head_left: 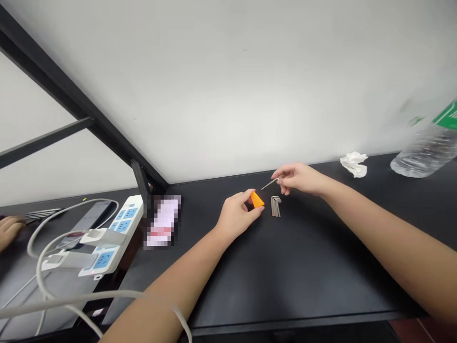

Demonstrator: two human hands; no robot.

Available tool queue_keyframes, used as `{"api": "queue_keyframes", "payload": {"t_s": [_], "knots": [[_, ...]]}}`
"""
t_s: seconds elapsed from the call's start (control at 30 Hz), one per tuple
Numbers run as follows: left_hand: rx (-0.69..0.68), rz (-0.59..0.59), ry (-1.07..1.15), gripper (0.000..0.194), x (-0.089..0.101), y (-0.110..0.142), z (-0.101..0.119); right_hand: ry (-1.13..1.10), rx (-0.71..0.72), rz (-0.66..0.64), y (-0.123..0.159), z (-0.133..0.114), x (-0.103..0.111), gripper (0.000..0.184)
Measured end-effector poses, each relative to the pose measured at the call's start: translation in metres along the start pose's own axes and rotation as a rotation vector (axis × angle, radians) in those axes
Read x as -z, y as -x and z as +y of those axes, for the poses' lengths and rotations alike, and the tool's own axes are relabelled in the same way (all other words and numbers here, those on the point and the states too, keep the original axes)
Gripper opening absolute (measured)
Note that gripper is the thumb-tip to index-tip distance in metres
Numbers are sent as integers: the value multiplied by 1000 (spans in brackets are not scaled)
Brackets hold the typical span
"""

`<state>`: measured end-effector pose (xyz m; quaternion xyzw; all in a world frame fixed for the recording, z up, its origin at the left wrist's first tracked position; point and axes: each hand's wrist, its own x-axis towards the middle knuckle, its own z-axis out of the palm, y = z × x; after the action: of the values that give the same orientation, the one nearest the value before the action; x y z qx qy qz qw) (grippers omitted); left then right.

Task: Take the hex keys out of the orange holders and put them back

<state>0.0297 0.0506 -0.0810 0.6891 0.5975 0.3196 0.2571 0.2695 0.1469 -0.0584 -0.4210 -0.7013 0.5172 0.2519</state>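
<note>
Between the thumb and fingers of my left hand (237, 212) is a small orange holder (257, 199), roughly wedge-shaped, held just above the black table (285, 267). My right hand (294, 178) pinches an L-shaped hex key (270, 184) by its bent end. The key's long arm points left and down toward the orange holder, with a gap between them. Several more hex keys (275, 206) lie side by side on the table between and below my hands, their short bent ends at the top.
On the left are a white power strip (123, 224) with plugs, looping white cables (39, 281) and a pixelated flat item (164, 221). A black metal frame (107, 138) rises there. Another person's hand (10, 231) shows far left. Crumpled tissue (353, 164) and a plastic bottle (424, 150) stand right.
</note>
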Motion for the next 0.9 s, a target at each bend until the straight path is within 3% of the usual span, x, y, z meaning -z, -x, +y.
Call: {"api": "queue_keyframes", "payload": {"t_s": [0.17, 0.6, 0.73, 0.9], "knots": [[-5, 9, -3, 54, 1, -2, 1, -246, 122, 77, 19, 0, -16, 24], [5, 60, 69, 48, 0, -3, -4, -343, 197, 61, 25, -8, -23, 24], [-34, 61, 79, 46, -2, -3, -6, -255, 235, 0, 21, -3, -28, 17], [-121, 9, 44, 33, -1, 0, -4, 35, 483, -80, 21, -3, -42, 16]]}}
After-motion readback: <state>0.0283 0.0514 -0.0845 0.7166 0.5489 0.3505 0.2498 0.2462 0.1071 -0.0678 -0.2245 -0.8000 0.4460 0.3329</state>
